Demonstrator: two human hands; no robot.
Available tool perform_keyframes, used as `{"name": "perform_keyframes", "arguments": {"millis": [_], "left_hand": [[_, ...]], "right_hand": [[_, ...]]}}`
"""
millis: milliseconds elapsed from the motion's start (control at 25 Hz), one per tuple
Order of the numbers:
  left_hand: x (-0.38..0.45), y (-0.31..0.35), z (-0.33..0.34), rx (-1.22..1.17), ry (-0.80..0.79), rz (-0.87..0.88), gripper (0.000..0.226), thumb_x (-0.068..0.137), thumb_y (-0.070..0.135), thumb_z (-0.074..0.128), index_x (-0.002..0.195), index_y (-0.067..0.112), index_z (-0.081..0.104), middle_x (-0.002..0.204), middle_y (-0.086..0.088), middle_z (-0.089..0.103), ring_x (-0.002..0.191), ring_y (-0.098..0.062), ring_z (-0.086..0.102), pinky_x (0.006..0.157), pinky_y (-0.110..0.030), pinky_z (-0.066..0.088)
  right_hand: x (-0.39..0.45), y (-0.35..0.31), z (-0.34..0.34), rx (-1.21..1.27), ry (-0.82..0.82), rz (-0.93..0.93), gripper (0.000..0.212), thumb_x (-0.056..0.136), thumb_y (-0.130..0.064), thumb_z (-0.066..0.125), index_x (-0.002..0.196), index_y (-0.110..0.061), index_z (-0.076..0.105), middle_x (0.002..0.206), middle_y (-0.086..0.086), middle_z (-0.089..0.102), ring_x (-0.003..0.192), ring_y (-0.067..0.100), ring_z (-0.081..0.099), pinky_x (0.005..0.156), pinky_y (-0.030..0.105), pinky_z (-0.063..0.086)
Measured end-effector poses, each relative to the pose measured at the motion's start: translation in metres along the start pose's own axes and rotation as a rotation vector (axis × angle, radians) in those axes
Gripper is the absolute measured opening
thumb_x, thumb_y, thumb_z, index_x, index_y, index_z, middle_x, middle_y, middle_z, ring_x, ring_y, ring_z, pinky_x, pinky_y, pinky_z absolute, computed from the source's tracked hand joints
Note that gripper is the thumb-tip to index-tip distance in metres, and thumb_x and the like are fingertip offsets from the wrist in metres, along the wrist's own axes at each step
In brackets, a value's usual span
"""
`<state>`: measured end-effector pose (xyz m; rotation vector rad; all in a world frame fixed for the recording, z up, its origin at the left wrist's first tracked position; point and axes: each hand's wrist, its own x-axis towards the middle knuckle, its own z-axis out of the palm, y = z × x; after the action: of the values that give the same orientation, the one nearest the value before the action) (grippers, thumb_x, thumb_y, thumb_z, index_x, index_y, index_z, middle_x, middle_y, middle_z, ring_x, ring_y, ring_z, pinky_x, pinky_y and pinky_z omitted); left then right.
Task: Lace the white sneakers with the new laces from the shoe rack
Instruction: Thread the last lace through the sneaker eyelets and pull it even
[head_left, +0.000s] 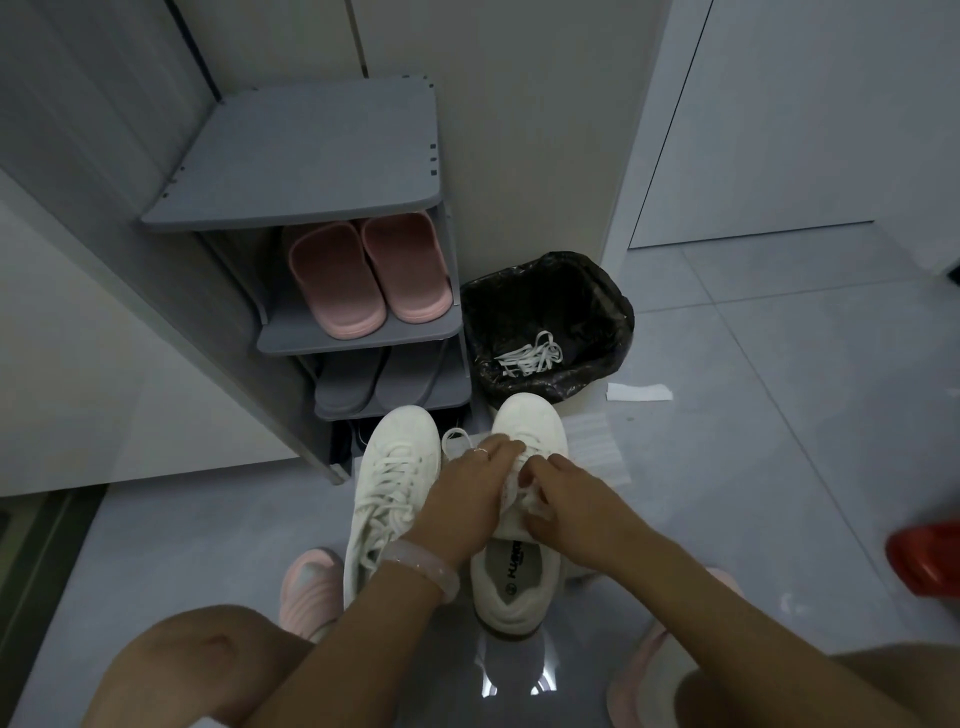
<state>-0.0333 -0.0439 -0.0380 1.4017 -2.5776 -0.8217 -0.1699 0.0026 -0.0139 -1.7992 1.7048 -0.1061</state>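
Observation:
Two white sneakers stand side by side on the grey floor in front of the shoe rack (311, 156). The left sneaker (387, 499) is laced. Over the right sneaker (524, 577) both hands work at the eyelet area. My left hand (467, 493) lies across its tongue with fingers curled on a white lace (457, 439), whose loop sticks out to the left. My right hand (563, 499) pinches the lace near the tongue. The eyelets under the hands are hidden.
A bin with a black liner (550, 322) right of the rack holds a bundle of white laces (530, 356). Pink slippers (369, 275) and grey slippers (384, 382) sit on the rack shelves. Paper scraps (639, 392) lie on the floor; a red object (924, 561) is at the right edge.

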Motion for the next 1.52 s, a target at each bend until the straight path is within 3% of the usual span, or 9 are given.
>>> {"name": "perform_keyframes", "arguments": {"millis": [240, 360, 480, 560, 640, 760, 1040, 1320, 1520], "left_hand": [[0.000, 0.009, -0.015, 0.258, 0.052, -0.252, 0.021, 0.097, 0.016, 0.035, 0.107, 0.009, 0.051, 0.107, -0.009, 0.059, 0.101, -0.027, 0.054, 0.084, -0.036, 0.038], [-0.001, 0.014, -0.046, 0.038, 0.232, -0.249, 0.019, 0.097, 0.016, 0.032, 0.100, 0.008, 0.049, 0.089, -0.003, 0.051, 0.091, -0.025, 0.050, 0.087, -0.036, 0.034], [-0.009, 0.021, -0.058, -0.155, 0.100, -0.127, 0.013, 0.097, 0.016, 0.035, 0.088, 0.015, 0.044, 0.073, 0.007, 0.046, 0.076, -0.018, 0.044, 0.080, -0.033, 0.033], [-0.009, 0.021, -0.053, -0.240, 0.097, -0.050, 0.015, 0.096, 0.022, 0.037, 0.092, 0.016, 0.051, 0.085, 0.003, 0.057, 0.081, -0.017, 0.049, 0.081, -0.035, 0.037], [-0.007, 0.019, -0.049, -0.185, 0.226, -0.018, 0.021, 0.090, 0.027, 0.047, 0.104, 0.014, 0.057, 0.105, 0.000, 0.058, 0.095, -0.018, 0.053, 0.087, -0.037, 0.039], [-0.008, 0.019, -0.049, -0.118, 0.368, -0.087, 0.016, 0.089, 0.025, 0.056, 0.096, 0.012, 0.060, 0.096, -0.001, 0.054, 0.090, -0.018, 0.052, 0.081, -0.032, 0.040], [-0.011, 0.015, -0.018, 0.097, -0.095, -0.065, 0.035, 0.094, 0.024, 0.045, 0.128, 0.020, 0.051, 0.116, -0.007, 0.056, 0.110, -0.022, 0.052, 0.086, -0.030, 0.040], [-0.003, 0.022, 0.006, 0.166, 0.120, -0.089, 0.023, 0.091, 0.011, 0.042, 0.109, 0.011, 0.056, 0.114, -0.008, 0.050, 0.105, -0.025, 0.050, 0.075, -0.031, 0.039], [-0.004, 0.021, 0.013, 0.013, 0.252, -0.077, 0.014, 0.087, 0.005, 0.047, 0.100, 0.006, 0.054, 0.106, -0.010, 0.049, 0.094, -0.026, 0.051, 0.067, -0.025, 0.030]], "right_hand": [[0.002, 0.005, -0.001, 0.199, -0.008, 0.055, 0.047, 0.082, -0.019, 0.059, 0.124, -0.016, 0.041, 0.078, -0.008, 0.043, 0.069, 0.009, 0.044, 0.056, 0.021, 0.031], [0.005, 0.004, -0.003, 0.142, -0.011, 0.074, 0.047, 0.083, -0.022, 0.057, 0.128, -0.020, 0.043, 0.104, 0.001, 0.050, 0.092, 0.018, 0.051, 0.070, 0.025, 0.038], [0.007, 0.002, -0.002, 0.146, 0.039, 0.049, 0.035, 0.083, -0.021, 0.059, 0.118, -0.018, 0.052, 0.105, 0.003, 0.047, 0.095, 0.018, 0.048, 0.073, 0.021, 0.037], [0.008, 0.000, -0.004, 0.160, 0.134, -0.005, 0.006, 0.086, -0.022, 0.060, 0.085, -0.017, 0.058, 0.086, -0.002, 0.042, 0.076, 0.010, 0.042, 0.061, 0.014, 0.032], [0.011, 0.000, 0.000, 0.082, 0.156, 0.004, 0.036, 0.091, -0.023, 0.054, 0.059, -0.020, 0.037, 0.071, -0.007, 0.035, 0.064, 0.008, 0.036, 0.056, 0.021, 0.029], [0.017, 0.005, 0.004, 0.223, 0.197, 0.171, 0.034, 0.095, -0.020, 0.046, 0.062, -0.015, 0.040, 0.066, -0.003, 0.043, 0.064, 0.014, 0.043, 0.055, 0.024, 0.032], [0.009, -0.001, -0.033, 0.944, 0.464, 0.142, 0.032, 0.100, -0.019, 0.038, 0.085, -0.004, 0.062, 0.065, 0.002, 0.054, 0.057, 0.005, 0.050, 0.054, 0.011, 0.044], [0.012, 0.004, -0.030, 0.590, 0.252, 0.145, 0.016, 0.093, -0.012, 0.047, 0.089, -0.007, 0.062, 0.076, 0.002, 0.061, 0.071, 0.013, 0.056, 0.066, 0.022, 0.047], [0.010, 0.007, -0.014, 0.222, 0.055, 0.055, 0.032, 0.088, -0.015, 0.054, 0.063, -0.025, 0.037, 0.065, -0.010, 0.044, 0.061, 0.005, 0.042, 0.051, 0.013, 0.032]]}}
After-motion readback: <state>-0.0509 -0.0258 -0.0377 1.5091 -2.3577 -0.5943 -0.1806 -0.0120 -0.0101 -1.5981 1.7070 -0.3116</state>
